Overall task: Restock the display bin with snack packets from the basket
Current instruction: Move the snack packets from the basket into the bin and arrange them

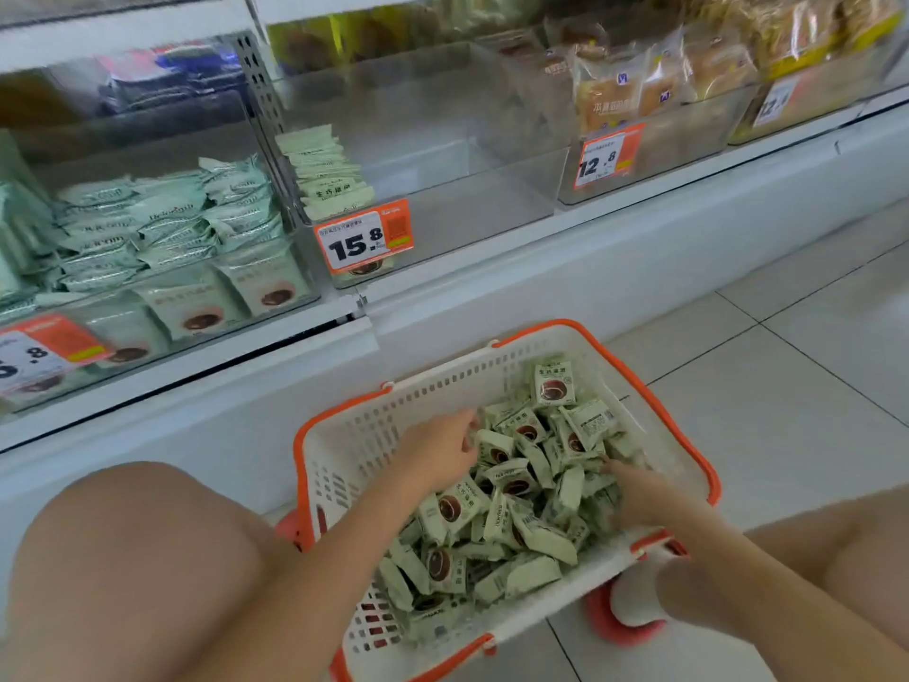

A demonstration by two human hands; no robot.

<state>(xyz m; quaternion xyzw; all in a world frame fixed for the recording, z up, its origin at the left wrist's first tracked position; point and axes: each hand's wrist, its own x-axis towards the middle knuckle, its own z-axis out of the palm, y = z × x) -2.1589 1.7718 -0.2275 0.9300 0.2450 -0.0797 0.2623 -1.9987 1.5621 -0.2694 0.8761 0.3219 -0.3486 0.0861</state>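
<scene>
**Step in hand: gathering packets from the basket**

Both hands down in the basket (688, 450), on the floor tiles below the shelf (492, 307). Left hand (438, 455) at the near-left edge of the packet heap, fingers lightly curled and touching the top packets (511, 479); no firm grip visible. Right hand (639, 494) reaching in from the right, fingertips buried among the packets; closed or apart, cannot tell. No packet lifted clear of the heap.

Packets: pale green, loosely piled, filling most of the basket. Bin (442, 209): clear plastic, on the shelf above and behind the basket, marked by the 15.8 price tag (364, 241). Mostly empty; one short row of green packets (327, 174) standing against its left wall. Neighbouring bin (162, 238) to the left already well filled with the same kind of packets.

Judged stage: early, with most of the bin still to fill.

Next move, as judged: close both hands on a small stack, lift clear of the basket rim, carry up and forward over the bin's front wall, set upright beside the existing row. Care needed with slippery wrappers; loose handfuls likely to shed packets during the lift.
</scene>
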